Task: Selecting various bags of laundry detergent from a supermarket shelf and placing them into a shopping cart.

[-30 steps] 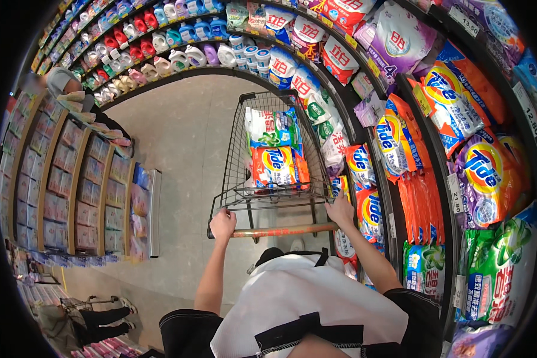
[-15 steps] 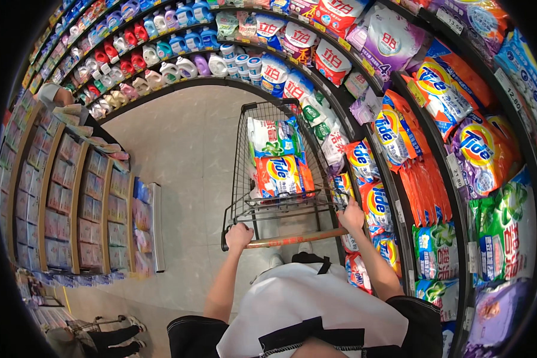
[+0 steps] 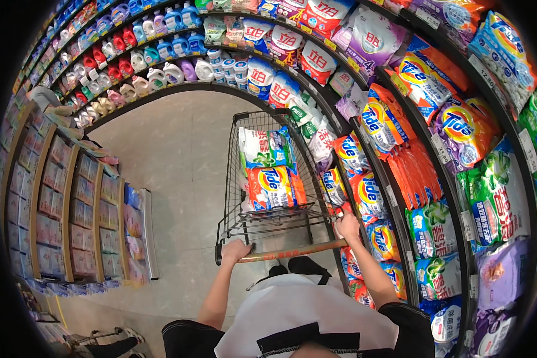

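Both my hands are on the handle bar [image 3: 292, 253] of a black wire shopping cart [image 3: 232, 173]. My left hand [image 3: 235, 250] is closed round its left end. My right hand [image 3: 347, 227] grips the right end, close beside the shelf. Inside the cart lie a white, green and blue laundry detergent bag [image 3: 265, 146] and, nearer to me, an orange, blue and white detergent bag [image 3: 274, 188]. Something pale shows partly beneath them; I cannot make it out.
Curved shelves of detergent bags [image 3: 414, 185] run close along the cart's right side. Detergent bottles [image 3: 161, 77] line the far shelves. A tiered display of small packs [image 3: 80, 209] stands left. One person [image 3: 48, 101] is at far left; another person's legs [image 3: 122, 346] show lower left.
The view has turned a little to the right: the right shelves sit higher and the left display lower. The cart sits slightly lower and farther left in the picture. Both hands keep their grip.
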{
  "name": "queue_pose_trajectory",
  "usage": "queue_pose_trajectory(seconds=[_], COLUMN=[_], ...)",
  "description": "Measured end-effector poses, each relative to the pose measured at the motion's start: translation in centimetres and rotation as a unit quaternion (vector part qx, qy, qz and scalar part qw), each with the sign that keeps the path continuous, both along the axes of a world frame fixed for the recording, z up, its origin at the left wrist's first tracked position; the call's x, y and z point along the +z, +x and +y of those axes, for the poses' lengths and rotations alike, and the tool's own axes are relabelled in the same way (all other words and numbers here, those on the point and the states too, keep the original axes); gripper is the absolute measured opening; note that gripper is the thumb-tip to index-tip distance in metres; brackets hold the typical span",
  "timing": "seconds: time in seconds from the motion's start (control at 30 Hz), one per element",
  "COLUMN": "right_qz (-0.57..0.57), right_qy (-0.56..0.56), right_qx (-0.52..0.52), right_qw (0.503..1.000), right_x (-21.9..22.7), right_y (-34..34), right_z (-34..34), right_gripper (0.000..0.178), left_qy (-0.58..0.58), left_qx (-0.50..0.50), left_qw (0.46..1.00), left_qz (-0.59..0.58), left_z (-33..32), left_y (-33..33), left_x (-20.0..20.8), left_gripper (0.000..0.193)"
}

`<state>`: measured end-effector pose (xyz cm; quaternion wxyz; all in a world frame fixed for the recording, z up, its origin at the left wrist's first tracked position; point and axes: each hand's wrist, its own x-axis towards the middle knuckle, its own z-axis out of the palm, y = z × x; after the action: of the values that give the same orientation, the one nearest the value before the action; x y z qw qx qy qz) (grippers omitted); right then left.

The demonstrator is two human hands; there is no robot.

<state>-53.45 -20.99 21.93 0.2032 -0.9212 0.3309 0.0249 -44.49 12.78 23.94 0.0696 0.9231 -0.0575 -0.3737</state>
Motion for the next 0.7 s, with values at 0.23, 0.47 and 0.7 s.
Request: queue_pose_trajectory(seconds=[0.23, 0.47, 0.7], right_qz=[0.002, -0.013, -0.114], right_qy=[-0.005, 0.020, 0.034], right_qx=[0.028, 0.025, 0.055], right_qw=[1.000, 0.999, 0.991], right_x=[0.3, -1.1, -2.7], right_y=[-3.3, -7.6, -12.6], right_z=[1.6, 2.0, 1.3], right_gripper=[0.036, 0.029, 0.026], left_qy=[0.012, 0.033, -0.010], left_qx=[0.005, 0.054, 0.151], left_qw=[1.000, 0.996, 0.950], left_qz=[0.004, -0.058, -0.275], left_z=[1.5, 2.7, 2.3], left_y=[-3.3, -8.0, -14.5], left_x=[-0.1, 0.1, -0.8], left_gripper=[0.045, 0.039, 0.024])
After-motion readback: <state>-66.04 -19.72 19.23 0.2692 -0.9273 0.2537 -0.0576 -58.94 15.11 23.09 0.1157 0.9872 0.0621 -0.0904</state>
